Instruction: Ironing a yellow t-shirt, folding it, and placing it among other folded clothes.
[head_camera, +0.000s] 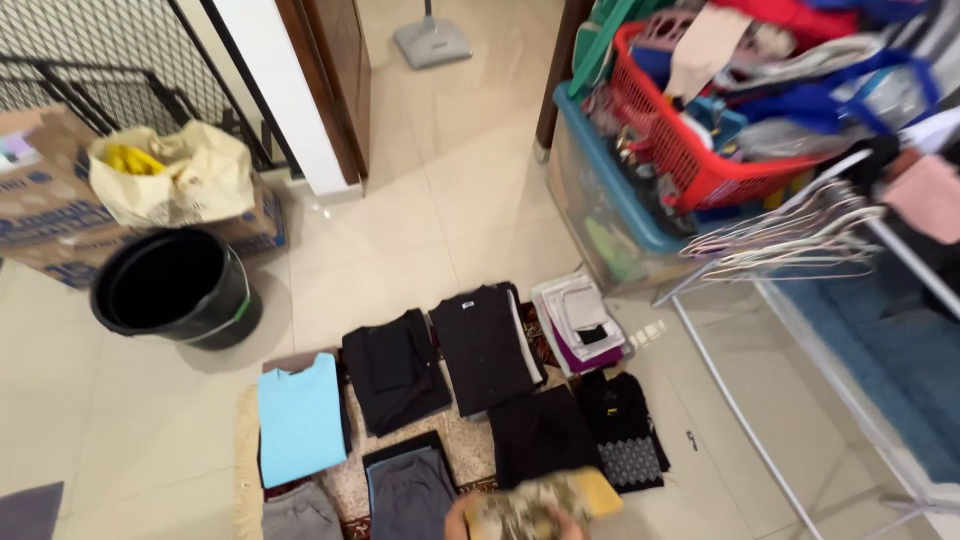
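Tiled floor (420, 230) spread with folded piles: black shirt (485, 345) far, light blue shirt (300, 415) left. Black bucket (178, 287) far left. At near edge, patterned cloth (535, 505) bunched; hand (458, 520) touching it, grip impossible to tell.

Only sliver of person's body in view, at near edge, just right of centre. One patch of bare skin, likely a hand (456, 520), low and close to body, curled inward. Which hand: cannot tell. Rest of hands hidden behind bundled patterned cloth (530, 505) held against them; fingers not visible, grip cannot be read. Blurred. No forearm, wrist or sleeve showing. Both hands seem drawn together at body's midline, not reaching far into scene.
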